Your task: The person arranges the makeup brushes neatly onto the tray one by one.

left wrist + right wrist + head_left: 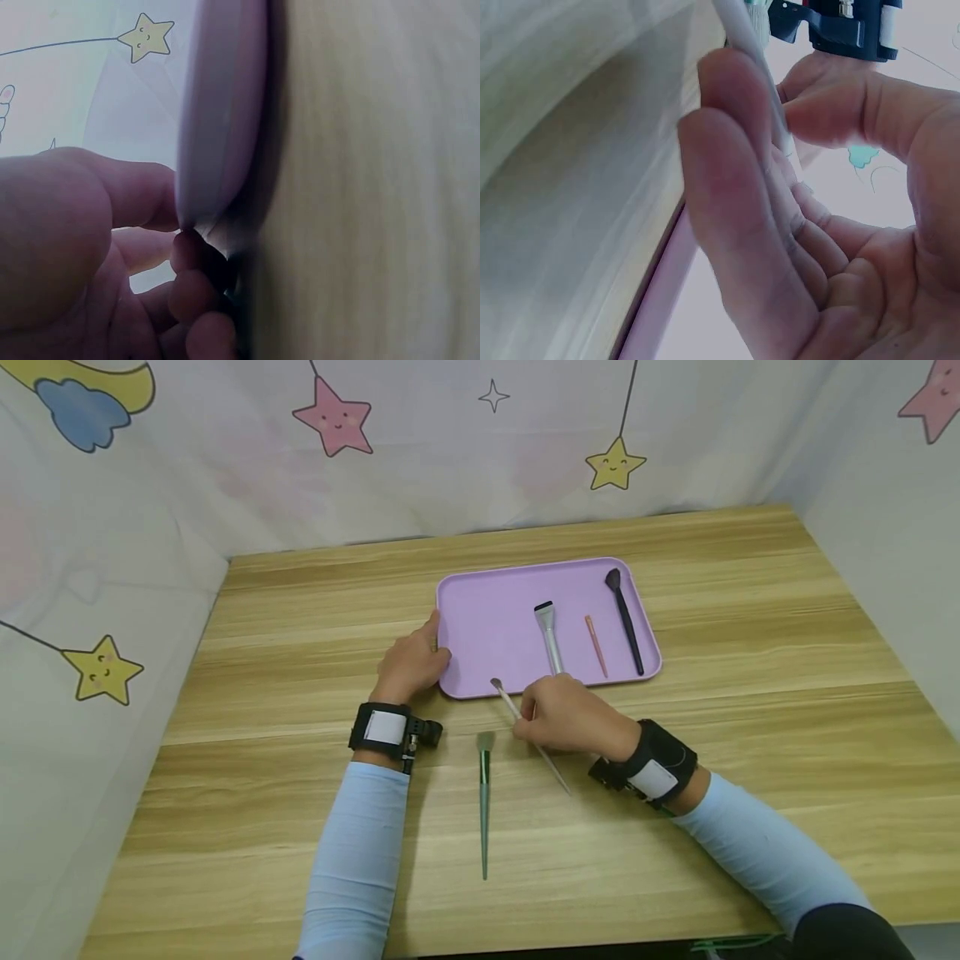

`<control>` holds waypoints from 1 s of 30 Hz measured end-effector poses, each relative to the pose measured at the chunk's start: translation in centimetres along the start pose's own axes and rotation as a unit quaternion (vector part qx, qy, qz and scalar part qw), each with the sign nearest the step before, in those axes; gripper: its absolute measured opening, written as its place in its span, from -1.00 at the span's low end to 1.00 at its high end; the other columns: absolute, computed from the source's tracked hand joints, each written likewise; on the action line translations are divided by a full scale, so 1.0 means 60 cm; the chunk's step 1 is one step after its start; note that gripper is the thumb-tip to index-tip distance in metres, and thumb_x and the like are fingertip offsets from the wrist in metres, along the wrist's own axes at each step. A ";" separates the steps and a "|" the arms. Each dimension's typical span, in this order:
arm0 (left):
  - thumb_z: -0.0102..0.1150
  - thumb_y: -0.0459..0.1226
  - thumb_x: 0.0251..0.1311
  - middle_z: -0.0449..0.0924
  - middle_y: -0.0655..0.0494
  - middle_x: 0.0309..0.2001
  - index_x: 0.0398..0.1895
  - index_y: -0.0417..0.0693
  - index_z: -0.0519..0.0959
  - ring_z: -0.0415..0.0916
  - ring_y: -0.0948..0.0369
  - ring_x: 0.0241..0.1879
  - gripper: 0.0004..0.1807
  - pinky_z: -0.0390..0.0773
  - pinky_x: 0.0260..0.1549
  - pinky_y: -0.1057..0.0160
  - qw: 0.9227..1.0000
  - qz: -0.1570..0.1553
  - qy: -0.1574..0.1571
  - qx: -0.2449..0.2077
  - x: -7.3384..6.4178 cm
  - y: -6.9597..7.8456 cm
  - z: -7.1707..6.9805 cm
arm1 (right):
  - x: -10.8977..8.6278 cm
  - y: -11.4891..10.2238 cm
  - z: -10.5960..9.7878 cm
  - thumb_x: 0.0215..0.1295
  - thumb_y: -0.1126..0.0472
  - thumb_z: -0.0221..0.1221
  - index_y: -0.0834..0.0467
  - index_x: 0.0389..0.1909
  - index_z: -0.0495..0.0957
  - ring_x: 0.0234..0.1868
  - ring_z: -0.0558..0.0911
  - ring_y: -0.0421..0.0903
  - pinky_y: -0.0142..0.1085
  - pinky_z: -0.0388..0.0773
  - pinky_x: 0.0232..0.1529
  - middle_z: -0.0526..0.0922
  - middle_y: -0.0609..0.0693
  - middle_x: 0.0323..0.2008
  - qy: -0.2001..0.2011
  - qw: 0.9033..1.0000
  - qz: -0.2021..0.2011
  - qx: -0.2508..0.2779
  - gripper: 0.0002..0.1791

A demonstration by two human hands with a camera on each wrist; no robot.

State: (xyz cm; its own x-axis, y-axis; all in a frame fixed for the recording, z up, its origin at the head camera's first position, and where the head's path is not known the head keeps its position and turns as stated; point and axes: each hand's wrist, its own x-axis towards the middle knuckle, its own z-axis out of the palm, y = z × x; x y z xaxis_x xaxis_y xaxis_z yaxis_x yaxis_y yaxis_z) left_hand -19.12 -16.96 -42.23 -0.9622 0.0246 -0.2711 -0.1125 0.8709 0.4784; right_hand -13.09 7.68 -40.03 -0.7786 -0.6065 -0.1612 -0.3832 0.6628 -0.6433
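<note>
My left hand holds the left rim of a purple tray; in the left wrist view the thumb is at the tray's edge and curled fingers sit beneath it. Between thumb and fingers my right hand pinches a slim white makeup brush, its dark bristles over the tray's front rim. The right wrist view shows the brush handle between thumb and fingertips. In the tray lie a silver flat brush, partly hidden by the right hand, a small pink applicator and a black brush.
A green makeup brush lies on the wooden table between the two forearms, bristles towards the tray. Behind the table and at its sides hangs a white cloth printed with stars.
</note>
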 end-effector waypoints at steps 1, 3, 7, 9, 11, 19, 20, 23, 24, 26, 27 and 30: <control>-0.12 -0.12 0.35 0.32 -0.09 0.44 0.65 0.09 -0.03 0.46 -0.07 -0.23 -0.21 0.30 -0.45 0.12 1.000 0.000 0.001 0.000 0.000 0.000 0.000 | 0.001 0.000 -0.002 0.13 0.18 0.29 0.15 -0.54 0.64 -0.63 0.46 -0.20 -0.31 0.42 -0.54 0.55 -0.12 -0.65 0.004 1.000 0.001 0.001 -0.86; -0.12 -0.12 0.34 0.32 -0.10 0.43 0.65 0.09 -0.03 0.46 -0.07 -0.23 -0.21 0.30 -0.46 0.12 1.000 0.001 0.001 0.000 0.000 0.000 0.000 | 0.002 0.000 -0.005 0.13 0.18 0.29 0.18 -0.48 0.65 -0.62 0.47 -0.19 -0.30 0.43 -0.53 0.57 -0.10 -0.62 0.011 1.000 0.005 0.007 -0.86; -0.11 -0.13 0.34 0.32 -0.10 0.43 0.64 0.07 -0.03 0.46 -0.07 -0.23 -0.20 0.31 -0.46 0.12 1.000 0.002 -0.001 0.000 0.000 0.000 0.000 | 0.005 0.003 -0.009 0.12 0.19 0.29 0.20 -0.38 0.65 -0.60 0.50 -0.19 -0.29 0.46 -0.50 0.60 -0.08 -0.57 0.027 0.999 0.011 0.020 -0.86; -0.11 -0.13 0.34 0.32 -0.10 0.44 0.64 0.06 -0.03 0.47 -0.07 -0.21 -0.20 0.31 -0.45 0.12 1.000 0.002 -0.001 0.000 0.000 0.000 0.000 | 0.007 0.005 -0.012 0.11 0.21 0.29 0.21 -0.35 0.65 -0.57 0.53 -0.19 -0.29 0.49 -0.48 0.62 -0.08 -0.55 0.035 0.999 0.013 0.027 -0.85; -0.11 -0.13 0.33 0.31 -0.09 0.44 0.64 0.06 -0.02 0.47 -0.08 -0.17 -0.20 0.32 -0.43 0.11 1.000 0.002 0.000 -0.001 0.000 -0.001 0.001 | 0.008 0.007 -0.015 0.11 0.22 0.28 0.22 -0.34 0.65 -0.56 0.54 -0.18 -0.28 0.49 -0.49 0.63 -0.06 -0.54 0.041 0.998 0.017 0.036 -0.85; -0.11 -0.12 0.33 0.32 -0.09 0.43 0.64 0.08 -0.02 0.47 -0.07 -0.21 -0.20 0.31 -0.45 0.12 1.000 -0.001 0.000 0.001 -0.001 0.000 0.000 | 0.016 0.013 -0.023 0.18 0.22 0.30 0.24 -0.29 0.65 -0.57 0.57 -0.17 -0.28 0.50 -0.50 0.66 -0.04 -0.54 0.061 0.996 0.023 0.052 -0.84; -0.10 -0.12 0.33 0.33 -0.09 0.43 0.64 0.08 -0.02 0.47 -0.07 -0.23 -0.20 0.31 -0.46 0.12 1.000 -0.001 0.000 0.001 -0.001 0.001 0.000 | 0.018 0.015 -0.024 0.20 0.22 0.30 0.25 -0.28 0.65 -0.58 0.58 -0.17 -0.28 0.50 -0.51 0.66 -0.04 -0.55 0.063 0.996 0.023 0.056 -0.84; -0.10 -0.12 0.33 0.33 -0.10 0.43 0.64 0.07 -0.02 0.47 -0.07 -0.22 -0.20 0.32 -0.45 0.12 1.000 -0.001 0.001 0.003 0.000 0.000 0.001 | 0.020 0.017 -0.025 0.23 0.21 0.31 0.27 -0.26 0.64 -0.60 0.59 -0.16 -0.27 0.51 -0.53 0.66 -0.04 -0.56 0.067 0.995 0.027 0.068 -0.82; -0.10 -0.12 0.33 0.32 -0.09 0.43 0.64 0.07 -0.02 0.47 -0.07 -0.20 -0.20 0.32 -0.44 0.11 1.000 0.000 0.002 0.004 0.000 -0.001 0.001 | 0.021 0.017 -0.026 0.24 0.21 0.31 0.27 -0.25 0.64 -0.61 0.59 -0.16 -0.27 0.51 -0.53 0.66 -0.04 -0.56 0.069 0.995 0.028 0.073 -0.81; -0.11 -0.12 0.33 0.31 -0.10 0.44 0.64 0.07 -0.02 0.46 -0.08 -0.15 -0.20 0.35 -0.40 0.10 1.000 0.001 0.003 0.006 0.001 -0.001 0.001 | 0.023 0.018 -0.027 0.25 0.21 0.32 0.28 -0.24 0.65 -0.60 0.60 -0.16 -0.27 0.51 -0.53 0.67 -0.03 -0.55 0.073 0.994 0.030 0.076 -0.80; -0.11 -0.12 0.33 0.30 -0.10 0.45 0.64 0.08 -0.02 0.46 -0.09 -0.13 -0.20 0.36 -0.38 0.08 1.000 0.001 0.004 0.006 0.001 -0.001 0.001 | 0.024 0.018 -0.028 0.25 0.21 0.33 0.29 -0.24 0.65 -0.59 0.60 -0.16 -0.28 0.51 -0.53 0.67 -0.02 -0.55 0.074 0.994 0.030 0.076 -0.80; -0.11 -0.11 0.33 0.28 -0.09 0.46 0.64 0.09 -0.02 0.45 -0.09 -0.07 -0.20 0.39 -0.32 0.05 1.000 0.002 0.005 0.008 0.002 -0.001 0.002 | 0.026 0.016 -0.030 0.25 0.21 0.34 0.30 -0.24 0.66 -0.57 0.61 -0.16 -0.29 0.50 -0.52 0.69 0.00 -0.53 0.079 0.993 0.031 0.076 -0.79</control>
State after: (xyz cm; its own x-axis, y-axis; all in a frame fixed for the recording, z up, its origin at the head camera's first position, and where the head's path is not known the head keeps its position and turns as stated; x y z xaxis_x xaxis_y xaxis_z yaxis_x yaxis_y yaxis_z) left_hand -19.19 -16.97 -42.41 -0.9650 0.0243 -0.2612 -0.1039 0.8788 0.4657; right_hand -15.59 8.15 -39.59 -0.8713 -0.4822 -0.0914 -0.2625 0.6152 -0.7433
